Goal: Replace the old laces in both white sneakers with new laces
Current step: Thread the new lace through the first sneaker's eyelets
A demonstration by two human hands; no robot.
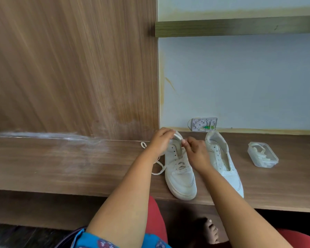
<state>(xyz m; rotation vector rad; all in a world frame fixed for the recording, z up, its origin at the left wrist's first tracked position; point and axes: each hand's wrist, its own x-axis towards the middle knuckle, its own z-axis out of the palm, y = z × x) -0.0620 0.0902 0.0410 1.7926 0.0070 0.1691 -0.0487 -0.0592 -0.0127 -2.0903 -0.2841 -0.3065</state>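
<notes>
A: So the wooden shelf (79,163) holds both sneakers, toes toward the person. Right sneaker (222,158) has bare eyelets, probably awaiting new laces from the plastic box (262,154).

B: Yep, and the left sneaker (179,172) is half-laced. Left hand (159,144) and right hand (195,151) each pinch the lace (178,136) taut (slack trails left).

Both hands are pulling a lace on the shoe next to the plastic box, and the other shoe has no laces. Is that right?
Not quite. The head view shows both hands, left and right, on the lace of the sneaker farther from the plastic box. The unlaced sneaker is beside the box.
</notes>
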